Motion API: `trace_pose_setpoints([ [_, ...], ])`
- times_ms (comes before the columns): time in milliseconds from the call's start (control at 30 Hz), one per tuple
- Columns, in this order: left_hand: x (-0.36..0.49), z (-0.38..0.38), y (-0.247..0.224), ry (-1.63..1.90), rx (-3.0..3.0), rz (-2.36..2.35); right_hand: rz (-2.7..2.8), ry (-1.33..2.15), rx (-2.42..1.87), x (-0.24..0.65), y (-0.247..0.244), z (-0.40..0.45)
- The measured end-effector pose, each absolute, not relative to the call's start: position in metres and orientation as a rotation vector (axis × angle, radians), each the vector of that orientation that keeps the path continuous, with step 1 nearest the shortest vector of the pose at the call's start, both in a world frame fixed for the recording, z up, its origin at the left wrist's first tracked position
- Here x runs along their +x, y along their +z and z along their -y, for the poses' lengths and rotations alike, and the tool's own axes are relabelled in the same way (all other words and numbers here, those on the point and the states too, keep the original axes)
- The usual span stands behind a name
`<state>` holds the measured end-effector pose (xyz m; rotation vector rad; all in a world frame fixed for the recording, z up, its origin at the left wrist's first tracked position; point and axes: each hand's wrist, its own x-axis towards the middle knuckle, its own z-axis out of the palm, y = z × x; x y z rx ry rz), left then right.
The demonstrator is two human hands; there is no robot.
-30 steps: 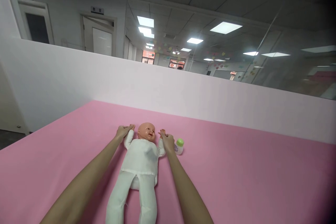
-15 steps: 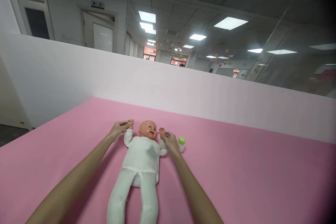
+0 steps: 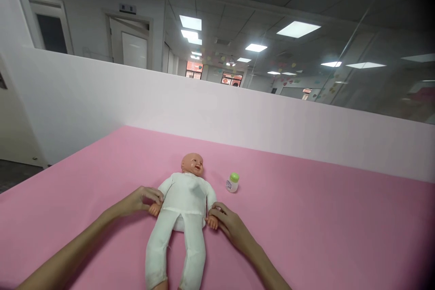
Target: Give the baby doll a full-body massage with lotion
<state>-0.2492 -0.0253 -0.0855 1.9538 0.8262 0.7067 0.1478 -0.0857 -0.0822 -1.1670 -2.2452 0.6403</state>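
A baby doll (image 3: 186, 195) in a white top and white trousers lies on its back, its head away from me and its arms down beside its body. My left hand (image 3: 147, 198) is closed round the doll's wrist on the left, with the small plastic hand (image 3: 154, 210) showing below my fingers. On the other side, my right hand (image 3: 228, 221) grips the opposite wrist, and that plastic hand (image 3: 213, 222) shows by my fingertips. A small jar (image 3: 233, 183) with a green lid stands to the right of the doll, apart from my right hand.
Under the doll is a pink tabletop (image 3: 306, 217). A low white partition (image 3: 238, 118) runs along its far edge, with a clear glass pane above it. Farther off are doors (image 3: 131, 45) and ceiling lights.
Both doll arms have come down from beside its head to beside its hips, with my hands moving along with them toward me. The jar now shows fully, no longer partly behind my right hand.
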Motion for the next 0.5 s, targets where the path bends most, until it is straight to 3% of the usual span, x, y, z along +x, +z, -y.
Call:
trace_pose_setpoints([
  [300,-0.217,-0.044,-0.057,1.285,1.426,-0.975,1.574,0.509,-1.225,0.106,-0.056,-0.013],
  [500,-0.176,-0.107,-0.070,1.341,1.105,-1.251,1.250,0.683,-1.521,0.083,-0.067,-0.077],
])
